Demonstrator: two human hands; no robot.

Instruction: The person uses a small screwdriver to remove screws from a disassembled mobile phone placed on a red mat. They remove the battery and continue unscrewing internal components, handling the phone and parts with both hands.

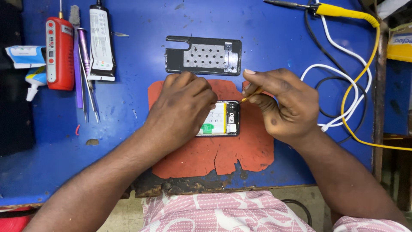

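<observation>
Under the curled fingers of the left hand (182,107): an opened phone (223,119), back cover off, white battery and dark circuit area showing, lying flat on a torn red work mat (223,157). Left fingers bent and held close together, resting on the phone's left part and covering it; whether anything is pinched beneath them, cannot tell. Just right of those fingertips, the right hand (281,105), thumb and forefinger pressed together on a thin yellowish tool (251,95), its tip angled down to the phone's upper right corner, touching or almost touching. Remaining right fingers folded into the palm.

Just beyond the knuckles of both hands, on the blue table (274,38): a black phone back plate (204,56) with a silvery perforated patch, lying flat, apart from the phone. Well left of the left fingers: a red device (59,53), a tube of adhesive (101,43), purple-handled tweezers (86,73) and a small white squeeze bottle (34,79). Right of the right hand: looped white, black and yellow cables (349,92), and at the far edge a yellow-handled soldering iron (334,9).
</observation>
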